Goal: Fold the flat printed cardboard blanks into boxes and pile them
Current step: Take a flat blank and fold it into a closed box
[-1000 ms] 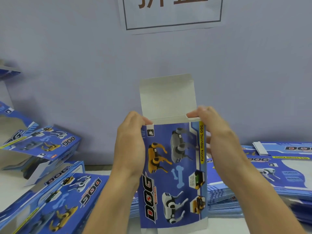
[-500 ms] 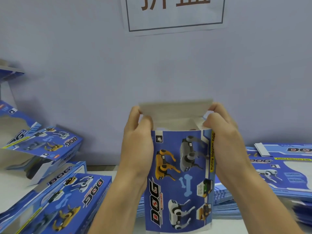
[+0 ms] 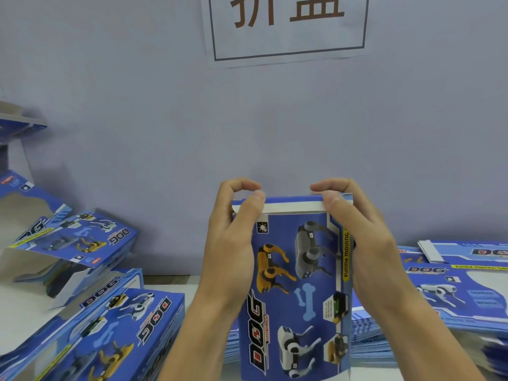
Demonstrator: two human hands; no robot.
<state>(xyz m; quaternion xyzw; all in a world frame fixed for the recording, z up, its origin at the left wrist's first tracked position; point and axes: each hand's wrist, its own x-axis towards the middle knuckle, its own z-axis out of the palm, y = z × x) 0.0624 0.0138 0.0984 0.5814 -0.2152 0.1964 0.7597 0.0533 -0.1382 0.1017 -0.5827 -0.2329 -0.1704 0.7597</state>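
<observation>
Here, nearest the camera at about six o'clock, the box point(image 3: 295, 287) stands upright between both hands, its printed front facing the viewer and its lower end low in the frame, just above the table point(image 3: 19, 314). The left hand point(image 3: 233, 243) grips the upper left corner, thumb on the front and fingers curled over the top; the right hand point(image 3: 357, 237) grips the upper right corner the same way. The top flap point(image 3: 291, 203) is bent forward, and its white tuck edge lies over the front panel rather than inside it. To finish the step well, I judge the thumbs should guide that white lip behind the front panel while the fingers press the lid flat, keeping both corners level so the board does not crease. At eight o'clock lie folded boxes point(image 3: 115, 325), the likely pile for this one; at four o'clock, behind the right wrist, sits the stack of flat blanks point(image 3: 453, 298). Farthest off, at twelve o'clock, a paper sign point(image 3: 286, 26) hangs on the wall point(image 3: 165, 119).
</observation>
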